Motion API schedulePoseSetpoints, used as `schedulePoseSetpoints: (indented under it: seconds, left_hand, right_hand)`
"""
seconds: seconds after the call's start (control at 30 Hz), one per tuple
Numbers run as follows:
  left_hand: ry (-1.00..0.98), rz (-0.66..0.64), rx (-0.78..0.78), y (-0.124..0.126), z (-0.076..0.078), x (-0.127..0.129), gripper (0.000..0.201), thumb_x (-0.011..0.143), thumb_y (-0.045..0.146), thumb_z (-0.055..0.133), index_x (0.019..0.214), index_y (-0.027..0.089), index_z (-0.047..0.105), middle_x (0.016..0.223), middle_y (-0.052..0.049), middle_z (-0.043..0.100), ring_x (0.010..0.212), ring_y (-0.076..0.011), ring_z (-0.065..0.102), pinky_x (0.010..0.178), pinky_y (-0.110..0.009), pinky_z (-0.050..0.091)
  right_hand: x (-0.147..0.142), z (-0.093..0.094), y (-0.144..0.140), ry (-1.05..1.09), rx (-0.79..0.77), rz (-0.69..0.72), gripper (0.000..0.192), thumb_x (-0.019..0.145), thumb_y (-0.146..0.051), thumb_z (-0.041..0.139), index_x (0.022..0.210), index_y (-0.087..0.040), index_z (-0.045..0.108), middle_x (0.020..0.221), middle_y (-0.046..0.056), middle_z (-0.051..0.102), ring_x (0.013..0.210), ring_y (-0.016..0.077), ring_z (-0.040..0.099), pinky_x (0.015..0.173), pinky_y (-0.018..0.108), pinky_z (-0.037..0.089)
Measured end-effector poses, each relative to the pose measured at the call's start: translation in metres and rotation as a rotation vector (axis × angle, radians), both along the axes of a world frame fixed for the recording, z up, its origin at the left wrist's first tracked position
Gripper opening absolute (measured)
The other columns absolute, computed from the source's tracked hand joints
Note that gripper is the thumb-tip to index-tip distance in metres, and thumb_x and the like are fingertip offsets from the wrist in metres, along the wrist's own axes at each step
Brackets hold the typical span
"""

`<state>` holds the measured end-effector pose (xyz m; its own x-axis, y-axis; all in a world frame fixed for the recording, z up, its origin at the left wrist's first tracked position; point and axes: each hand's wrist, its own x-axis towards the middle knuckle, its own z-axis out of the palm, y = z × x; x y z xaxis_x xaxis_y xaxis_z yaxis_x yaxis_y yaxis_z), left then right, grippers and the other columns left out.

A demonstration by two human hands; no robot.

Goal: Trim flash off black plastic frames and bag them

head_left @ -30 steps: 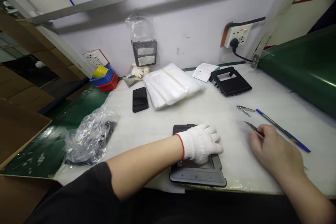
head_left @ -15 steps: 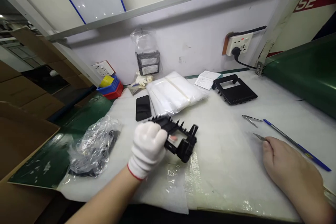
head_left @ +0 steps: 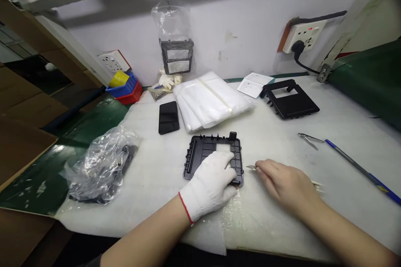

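Note:
My left hand (head_left: 210, 183), in a white glove, presses flat on a black plastic frame (head_left: 200, 150) that lies ribbed side up on the white bench mat. My bare right hand (head_left: 286, 183) rests just right of the frame and grips a small metal blade (head_left: 251, 167), whose tip points at the frame's right edge. The tool's pale handle sticks out behind the hand.
A second black frame (head_left: 291, 100) lies at the back right beside a paper card (head_left: 253, 84). Tweezers (head_left: 308, 138) and a blue pen (head_left: 363, 171) lie at right. A phone (head_left: 168, 117), folded white bags (head_left: 209, 100), a crumpled plastic bag (head_left: 103, 167) and coloured bins (head_left: 123, 87) sit at left and back.
My left hand lifted the frame, turned it over and laid it down ribbed side up. My right hand moved left with the blade, up to the frame's right edge.

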<state>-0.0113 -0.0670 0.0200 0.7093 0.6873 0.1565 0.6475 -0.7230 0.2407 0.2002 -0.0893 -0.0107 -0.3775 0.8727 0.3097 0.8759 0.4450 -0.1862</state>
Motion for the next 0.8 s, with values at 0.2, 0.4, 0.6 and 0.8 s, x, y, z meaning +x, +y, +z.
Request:
schedulePoseSetpoints:
  seconds: [0.2, 0.4, 0.6, 0.8]
  left_hand:
    - [0.069, -0.057, -0.051, 0.0043, -0.0064, 0.0011, 0.012, 0.078, 0.023, 0.055, 0.085, 0.014, 0.058, 0.123, -0.012, 0.049, 0.113, -0.0269, 0.048, 0.095, -0.039, 0.041]
    - [0.082, -0.045, -0.074, 0.0055, -0.0041, 0.003, 0.012, 0.077, 0.022, 0.056, 0.086, 0.014, 0.058, 0.129, -0.012, 0.046, 0.117, -0.0276, 0.047, 0.098, -0.04, 0.04]
    - [0.076, -0.042, -0.074, 0.0052, -0.0049, 0.0027, 0.014, 0.077, 0.022, 0.055, 0.088, 0.014, 0.059, 0.132, -0.013, 0.046, 0.12, -0.0272, 0.045, 0.101, -0.038, 0.038]
    - [0.086, -0.045, -0.079, 0.0054, -0.0068, 0.0021, 0.016, 0.077, 0.021, 0.055, 0.09, 0.014, 0.06, 0.133, -0.013, 0.045, 0.123, -0.0274, 0.042, 0.102, -0.04, 0.037]
  right_hand:
    - [-0.0009, -0.0111, 0.0018, -0.021, -0.034, 0.019, 0.026, 0.09, -0.023, 0.034, 0.087, -0.02, 0.06, 0.067, 0.0, 0.06, 0.055, 0.0128, 0.054, 0.045, 0.023, 0.03]
    - [-0.0012, -0.008, 0.0008, -0.065, -0.059, 0.008, 0.026, 0.09, -0.024, 0.034, 0.086, -0.02, 0.059, 0.065, -0.001, 0.057, 0.053, 0.0134, 0.051, 0.043, 0.023, 0.026]
    - [-0.0041, -0.0054, 0.0003, -0.127, -0.019, 0.0, 0.024, 0.088, -0.023, 0.035, 0.083, -0.021, 0.058, 0.062, -0.002, 0.054, 0.05, 0.0145, 0.049, 0.044, 0.024, 0.021]
    - [-0.0044, -0.0042, 0.0001, -0.162, -0.043, -0.008, 0.023, 0.088, -0.022, 0.035, 0.083, -0.021, 0.058, 0.062, -0.002, 0.053, 0.05, 0.0133, 0.046, 0.045, 0.025, 0.016]
